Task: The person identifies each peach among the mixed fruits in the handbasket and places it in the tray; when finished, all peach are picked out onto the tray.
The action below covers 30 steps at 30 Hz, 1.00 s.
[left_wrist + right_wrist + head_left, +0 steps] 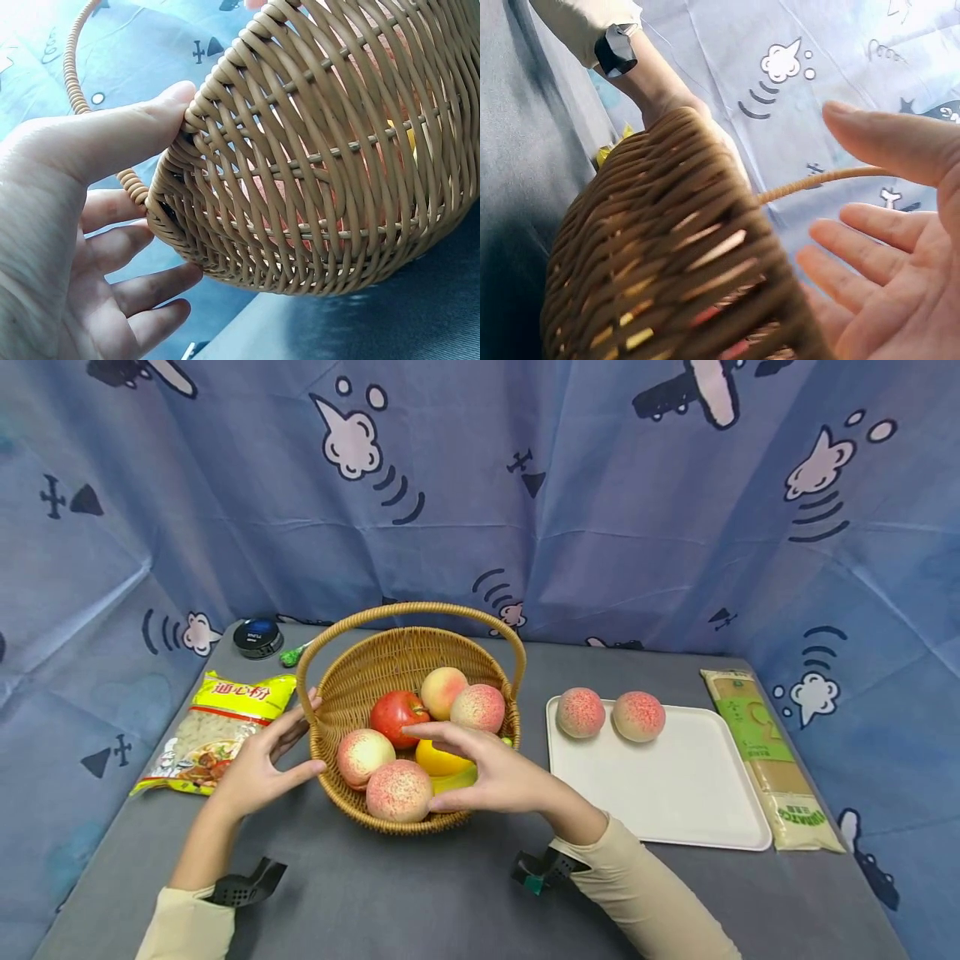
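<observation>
A wicker basket [405, 647] with a tall arched handle stands in front of me. Inside it are a red apple [400, 719], several peaches [399, 791], a yellow-orange fruit [438, 758] and a banana [456, 783]. My left hand [262, 760] is at the basket's left side, thumb tip at the rim and relaxed fingers beside the handle's base [133, 187]. Over the front right of the basket reaches my right hand [480, 768], thumb and fingers spread apart, with nothing between them; it overlaps the banana in the head view.
Two more peaches [639, 717] sit on a white tray [675, 793] at the right. Beyond the tray lies a long noodle pack [772, 752]. A bag of pasta [217, 731], a round dark tin [257, 637] and a small green item [292, 656] are at the left. A curtain [450, 527] hangs behind.
</observation>
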Motion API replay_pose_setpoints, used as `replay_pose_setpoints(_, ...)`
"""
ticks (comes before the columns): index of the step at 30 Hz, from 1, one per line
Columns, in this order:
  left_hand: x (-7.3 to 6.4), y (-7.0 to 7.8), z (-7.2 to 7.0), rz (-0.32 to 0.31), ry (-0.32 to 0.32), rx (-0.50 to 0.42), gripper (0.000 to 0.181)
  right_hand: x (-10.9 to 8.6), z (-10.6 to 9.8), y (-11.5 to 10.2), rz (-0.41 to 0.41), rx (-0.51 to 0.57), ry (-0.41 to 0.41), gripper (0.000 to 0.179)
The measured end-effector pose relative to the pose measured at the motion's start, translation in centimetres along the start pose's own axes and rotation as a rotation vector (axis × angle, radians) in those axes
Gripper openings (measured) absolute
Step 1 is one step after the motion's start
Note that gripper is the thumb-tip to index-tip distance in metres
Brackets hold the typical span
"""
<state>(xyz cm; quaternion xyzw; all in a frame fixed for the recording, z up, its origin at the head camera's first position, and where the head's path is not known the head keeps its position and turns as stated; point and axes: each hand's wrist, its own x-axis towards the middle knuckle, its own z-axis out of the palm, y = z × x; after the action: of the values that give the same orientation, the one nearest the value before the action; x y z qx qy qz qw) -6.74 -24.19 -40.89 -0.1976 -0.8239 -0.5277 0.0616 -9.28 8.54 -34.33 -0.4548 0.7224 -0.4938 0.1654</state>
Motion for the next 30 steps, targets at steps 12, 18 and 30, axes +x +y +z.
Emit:
replay_pose_setpoints(12, 0.0, -0.1, 0.1, -0.014, -0.004, 0.014, 0.077, 3.1, 0.9, 1.2, 0.131, -0.066, -0.238, 0.064)
replay_pose_setpoints(18, -0.1, 0.0, 0.0, -0.029, 0.004, 0.030, 0.079, 3.4, 1.1, 1.6, 0.172, -0.187, -0.255, 0.061)
replay_pose_setpoints(30, -0.1, -0.2, 0.1, -0.009, 0.002, 0.012, 0.078, 3.6, 1.1, 1.8, 0.191, -0.245, -0.283, 0.059)
